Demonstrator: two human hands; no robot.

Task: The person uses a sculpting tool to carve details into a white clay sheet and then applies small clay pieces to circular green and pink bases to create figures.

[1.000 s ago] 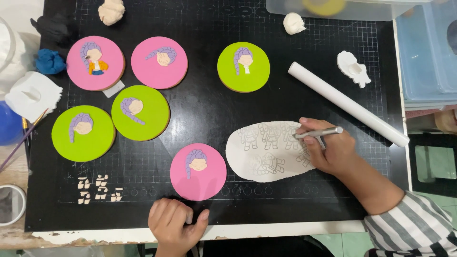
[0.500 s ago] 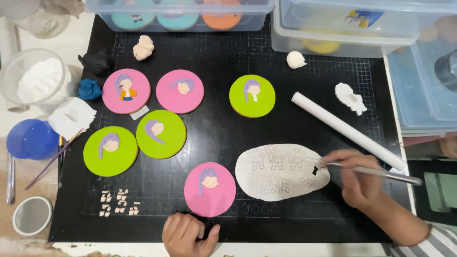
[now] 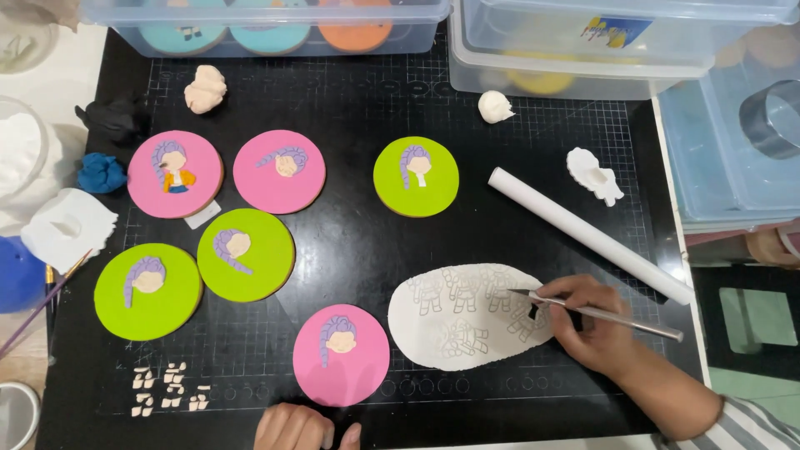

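My right hand [image 3: 590, 323] grips a thin metal craft knife [image 3: 621, 319], its tip touching the right part of a flat white oval sheet of rolled clay [image 3: 467, 315] marked with several small figure outlines. A small dark cut-out hole shows by the blade. My left hand [image 3: 302, 427] rests at the mat's front edge, fingers curled, holding nothing, just below a pink round disc [image 3: 341, 353] with a purple-haired face. Several more pink and green discs with faces lie to the left on the black cutting mat [image 3: 358, 242].
A white rolling pin [image 3: 588, 234] lies diagonally beside the sheet. Small white cut pieces [image 3: 167, 390] sit front left. Clay lumps in white, beige, black and blue dot the mat. Clear plastic boxes [image 3: 583, 42] line the back and right; brushes and bowls stand at left.
The view has shifted, with the mat now lower in frame. My right hand turned the knife so its tip points left onto the sheet's right part. The left hand stayed put.
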